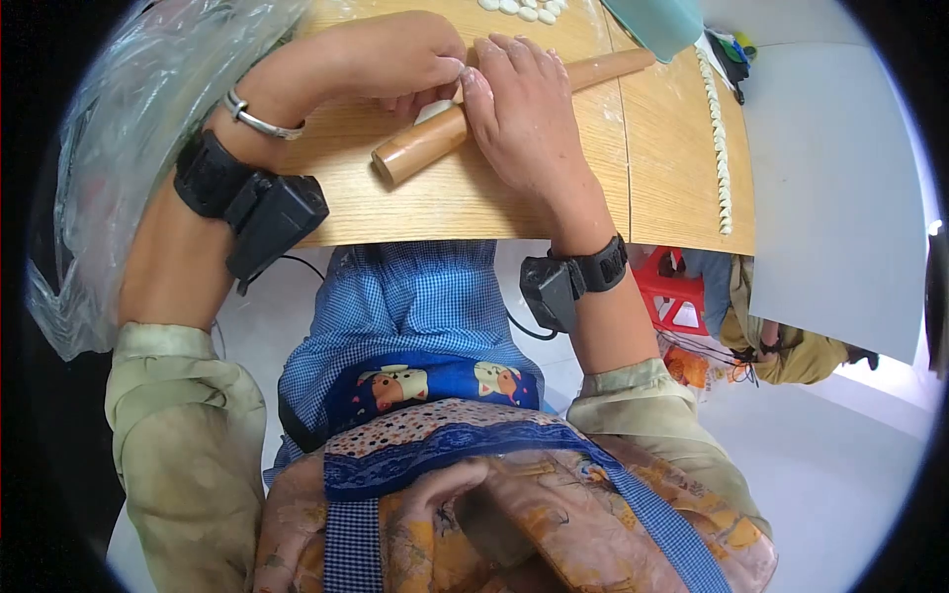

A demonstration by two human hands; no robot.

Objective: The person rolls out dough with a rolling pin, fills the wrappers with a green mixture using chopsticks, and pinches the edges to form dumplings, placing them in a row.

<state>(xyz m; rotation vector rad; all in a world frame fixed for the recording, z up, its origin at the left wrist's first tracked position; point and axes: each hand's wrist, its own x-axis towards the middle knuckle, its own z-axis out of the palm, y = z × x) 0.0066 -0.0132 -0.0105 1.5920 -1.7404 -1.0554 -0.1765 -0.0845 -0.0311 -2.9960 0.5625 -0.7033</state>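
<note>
A wooden rolling pin (420,146) lies slantwise across the table, its near end toward the lower left. My right hand (524,114) is laid over the pin's middle, fingers draped across it and thumb toward my other hand. Just left of that, my left hand (425,64) is bent inward with curled fingers, at the edge of a small piece of white dough (433,111). Most of this dough is hidden by the hands and the pin. White flour marks show on my fingers.
The wooden table (573,198) bears small round dough pieces (522,8) at its far side and a long row of dough pieces (722,148) on the right. A light-blue container (660,25) stands beyond the pin. Clear plastic sheeting (148,128) hangs at left; a red stool (677,292) is below right.
</note>
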